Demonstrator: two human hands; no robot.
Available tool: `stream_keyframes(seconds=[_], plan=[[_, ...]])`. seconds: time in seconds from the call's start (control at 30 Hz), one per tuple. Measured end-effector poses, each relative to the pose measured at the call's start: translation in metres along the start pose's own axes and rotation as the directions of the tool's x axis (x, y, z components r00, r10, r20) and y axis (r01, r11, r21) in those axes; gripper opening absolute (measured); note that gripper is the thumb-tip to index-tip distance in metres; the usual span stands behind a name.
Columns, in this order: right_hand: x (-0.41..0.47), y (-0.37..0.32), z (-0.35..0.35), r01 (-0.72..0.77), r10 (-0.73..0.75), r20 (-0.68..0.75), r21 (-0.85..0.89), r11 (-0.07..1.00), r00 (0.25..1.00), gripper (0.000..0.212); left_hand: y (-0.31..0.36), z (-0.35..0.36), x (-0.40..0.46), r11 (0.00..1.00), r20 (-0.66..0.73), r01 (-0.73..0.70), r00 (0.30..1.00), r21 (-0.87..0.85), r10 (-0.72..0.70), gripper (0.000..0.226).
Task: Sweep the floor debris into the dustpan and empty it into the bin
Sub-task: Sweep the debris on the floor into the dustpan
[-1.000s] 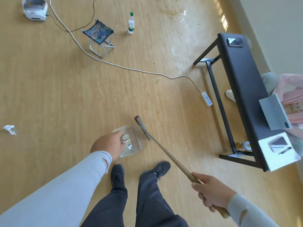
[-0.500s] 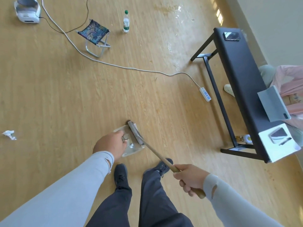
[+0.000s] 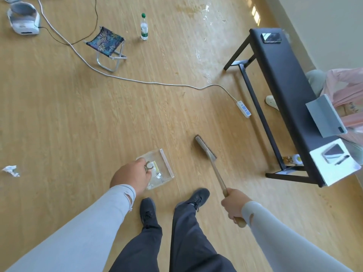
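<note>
A clear plastic dustpan (image 3: 164,163) lies on the wood floor in front of my feet, with small bits of paper debris (image 3: 158,176) inside it. My left hand (image 3: 131,176) grips its handle at the near left end. My right hand (image 3: 233,205) grips the wooden handle of a broom. The broom's head (image 3: 205,147) rests on the floor to the right of the dustpan, apart from it. A crumpled white paper scrap (image 3: 10,170) lies far off at the left. No bin is plainly visible.
A black bench (image 3: 284,91) with a phone, a tablet and a white box stands at the right. A white cable with a power strip (image 3: 243,108) crosses the floor. A folding stool (image 3: 107,46), a water bottle (image 3: 144,27) and a white device (image 3: 23,18) stand farther back.
The broom head has swung away from the dustpan's mouth to the right. My right hand has moved right with it. My left hand still holds the dustpan in place.
</note>
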State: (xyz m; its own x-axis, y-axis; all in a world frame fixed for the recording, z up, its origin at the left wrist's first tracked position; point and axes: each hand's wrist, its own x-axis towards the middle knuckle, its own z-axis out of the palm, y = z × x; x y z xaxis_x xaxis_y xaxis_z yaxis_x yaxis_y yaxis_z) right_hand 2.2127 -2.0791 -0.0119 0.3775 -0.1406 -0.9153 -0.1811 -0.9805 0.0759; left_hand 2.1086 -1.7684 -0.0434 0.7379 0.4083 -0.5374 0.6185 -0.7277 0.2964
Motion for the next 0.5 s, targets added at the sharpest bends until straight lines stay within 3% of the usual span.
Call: stream_keyframes(seconds=[0.1, 0.17, 0.23, 0.27, 0.37, 0.5], plan=[[-0.009, -0.021, 0.027, 0.065, -0.052, 0.120, -0.103, 0.993, 0.991, 0.032, 0.000, -0.001, 0.001, 1.000, 0.005, 0.001, 1.000, 0.010, -0.001, 0.029], [-0.025, -0.023, 0.035, 0.140, -0.125, 0.166, -0.082, 0.987, 0.978, 0.025, -0.001, -0.002, 0.002, 1.000, 0.016, 0.007, 1.000, 0.018, -0.007, 0.028], [-0.042, -0.017, 0.028, 0.170, -0.159, 0.219, -0.032, 0.985, 0.963, 0.032, 0.001, -0.003, 0.003, 1.000, 0.014, 0.017, 1.000, 0.019, -0.018, 0.027], [-0.049, -0.011, 0.019, 0.160, -0.158, 0.255, 0.015, 0.987, 0.954, 0.036, 0.002, -0.004, 0.003, 1.000, 0.015, 0.022, 1.000, 0.018, -0.022, 0.028], [-0.068, 0.014, -0.013, 0.010, -0.129, 0.286, 0.383, 0.924, 0.949, 0.040, 0.004, -0.007, 0.000, 0.999, 0.030, 0.030, 0.999, 0.013, -0.031, 0.035], [-0.093, 0.049, -0.035, -0.028, -0.124, 0.247, 0.534, 0.845, 0.961, 0.039, -0.001, -0.017, -0.005, 0.997, 0.120, 0.064, 0.991, -0.030, -0.060, 0.044]])
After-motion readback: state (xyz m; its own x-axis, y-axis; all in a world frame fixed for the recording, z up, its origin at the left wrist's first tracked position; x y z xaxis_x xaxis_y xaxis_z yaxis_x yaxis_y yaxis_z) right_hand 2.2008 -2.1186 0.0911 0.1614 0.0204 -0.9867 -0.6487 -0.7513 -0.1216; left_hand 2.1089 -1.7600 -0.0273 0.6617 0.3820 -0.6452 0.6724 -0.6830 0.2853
